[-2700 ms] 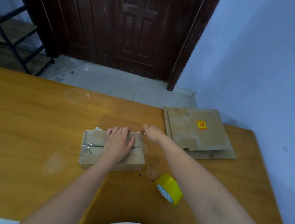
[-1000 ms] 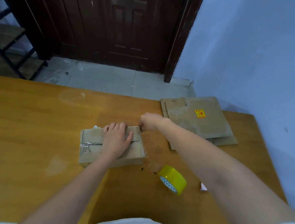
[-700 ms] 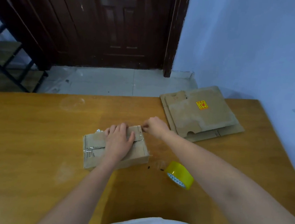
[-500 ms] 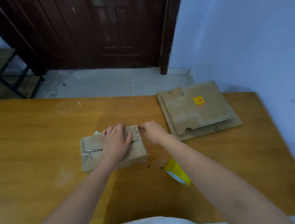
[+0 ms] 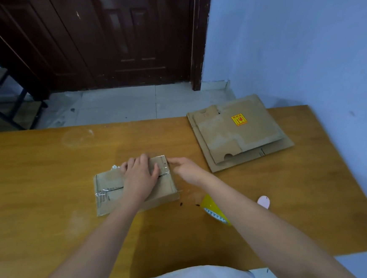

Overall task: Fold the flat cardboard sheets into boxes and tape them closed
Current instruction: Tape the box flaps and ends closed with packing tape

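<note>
Head view: a wooden counter (image 5: 42,193) fills the lower part of the picture, with a dark wooden door (image 5: 120,35) and a pale tiled floor (image 5: 126,101) beyond its far edge and a blue wall (image 5: 306,49) on the right.

A small folded cardboard box (image 5: 165,188) lies flat near the middle of the counter, its top flaps closed along a seam, with clear tape (image 5: 102,195) wrinkled over the seam at its left end and more tape shining at its far right corner.

The left hand (image 5: 140,177) lies palm down on top of the box, fingers spread fairly wide and straight, pressing the flaps flat; it covers the middle of the seam.

The right hand (image 5: 187,167) is at the box's far right corner, fingers stretched toward the left with the tips touching the taped edge there. Whether they pinch the tape end or only press on it, I cannot tell.

A yellow tape roll (image 5: 213,208) rests on the counter just right of the box, partly hidden behind the right forearm. A small pink object (image 5: 263,201) lies on the counter to the right of that forearm.

Flat cardboard sheets (image 5: 238,132) are stacked at the far right of the counter, well apart from the box, the stack's far corner reaching past the counter edge. The top sheet carries a yellow and red sticker (image 5: 239,120). A white garment shows at the near edge of the picture.
</note>
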Motion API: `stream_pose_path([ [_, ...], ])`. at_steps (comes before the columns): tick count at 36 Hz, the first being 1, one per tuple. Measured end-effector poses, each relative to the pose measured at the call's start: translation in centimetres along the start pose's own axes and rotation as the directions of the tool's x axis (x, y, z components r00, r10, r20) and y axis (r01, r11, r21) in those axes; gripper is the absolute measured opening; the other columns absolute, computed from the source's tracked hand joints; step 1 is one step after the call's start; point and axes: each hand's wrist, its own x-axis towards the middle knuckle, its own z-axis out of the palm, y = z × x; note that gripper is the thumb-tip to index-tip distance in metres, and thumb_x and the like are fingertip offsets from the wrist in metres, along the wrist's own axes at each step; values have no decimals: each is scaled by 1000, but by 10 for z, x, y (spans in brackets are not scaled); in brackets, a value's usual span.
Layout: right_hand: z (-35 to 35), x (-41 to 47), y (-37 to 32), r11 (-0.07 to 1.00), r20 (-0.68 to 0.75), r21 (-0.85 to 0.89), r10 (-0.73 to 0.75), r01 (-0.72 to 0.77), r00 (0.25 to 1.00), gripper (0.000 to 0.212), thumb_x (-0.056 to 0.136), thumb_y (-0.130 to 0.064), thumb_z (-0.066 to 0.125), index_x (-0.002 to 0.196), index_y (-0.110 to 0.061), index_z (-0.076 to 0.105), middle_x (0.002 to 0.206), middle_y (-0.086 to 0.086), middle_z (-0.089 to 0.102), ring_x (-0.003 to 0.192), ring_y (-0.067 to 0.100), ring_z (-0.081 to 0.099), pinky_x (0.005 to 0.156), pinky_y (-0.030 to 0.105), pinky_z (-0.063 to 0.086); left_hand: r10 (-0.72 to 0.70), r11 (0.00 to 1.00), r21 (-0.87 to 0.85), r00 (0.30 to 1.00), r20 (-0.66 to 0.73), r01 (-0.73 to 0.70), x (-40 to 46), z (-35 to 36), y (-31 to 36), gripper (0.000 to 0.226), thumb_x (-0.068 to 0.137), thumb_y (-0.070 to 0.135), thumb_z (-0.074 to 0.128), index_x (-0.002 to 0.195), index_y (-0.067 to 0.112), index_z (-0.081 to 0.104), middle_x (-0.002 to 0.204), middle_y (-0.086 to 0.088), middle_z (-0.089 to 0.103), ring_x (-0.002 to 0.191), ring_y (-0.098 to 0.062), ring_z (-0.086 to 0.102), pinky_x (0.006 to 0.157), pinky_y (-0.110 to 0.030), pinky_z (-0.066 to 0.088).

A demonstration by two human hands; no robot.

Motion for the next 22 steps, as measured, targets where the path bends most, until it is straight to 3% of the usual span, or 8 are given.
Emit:
stream_pose_path([
  [4, -12, -5, 7, 1000, -70, 15, -15, 16, 997, 42, 92, 1, 40, 129, -12, 56, 137, 4, 52, 131, 17, 42, 107, 27, 30, 6, 1000, -18, 1000, 6, -6, 1, -1, 0, 27, 92, 37, 49, 100, 12, 53, 100, -6, 64, 102, -28, 49, 90, -37, 23],
  [7, -16, -16, 17, 974, -130, -220, -81, 51, 988, 42, 95, -8, 40, 135, -18, 49, 143, 0, 45, 133, 15, 38, 112, 34, 31, 12, 1000, -24, 1000, 13, -11, 2, -1, 0, 28, 93, 38, 47, 102, 13, 52, 101, -5, 63, 103, -27, 49, 91, -36, 22],
  [10, -10, -35, 24, 930, -75, -356, -130, 96, 989, 47, 95, -20, 47, 141, -24, 40, 147, -4, 40, 135, 13, 35, 111, 32, 30, 12, 1000, -23, 1000, 9, -12, 2, -1, -1, 27, 93, 39, 46, 101, 14, 52, 100, -4, 64, 102, -26, 49, 91, -35, 22],
  [15, 12, -44, 43, 713, -44, -691, -202, 116, 979, 54, 95, -36, 50, 145, -23, 33, 144, -1, 45, 131, 19, 41, 109, 36, 33, 10, 1000, -30, 1000, 11, -10, 3, -1, 0, 27, 93, 39, 46, 101, 14, 52, 101, -5, 64, 103, -27, 49, 91, -36, 22],
  [19, 20, -37, 55, 529, -68, -841, -309, 112, 949, 45, 93, -36, 51, 135, -17, 47, 127, 2, 58, 119, 22, 50, 104, 34, 31, 10, 1000, -27, 1000, 8, -10, 2, -2, -1, 29, 93, 39, 45, 103, 13, 52, 102, -4, 64, 104, -26, 49, 92, -35, 22],
  [22, 23, -37, 57, 454, -62, -885, -338, 105, 939, 35, 94, -34, 50, 123, -14, 54, 120, 4, 61, 114, 23, 53, 100, 34, 32, 11, 999, -36, 1000, 5, -11, 2, -2, -1, 28, 93, 39, 45, 102, 14, 52, 101, -4, 64, 102, -26, 49, 91, -35, 22],
])
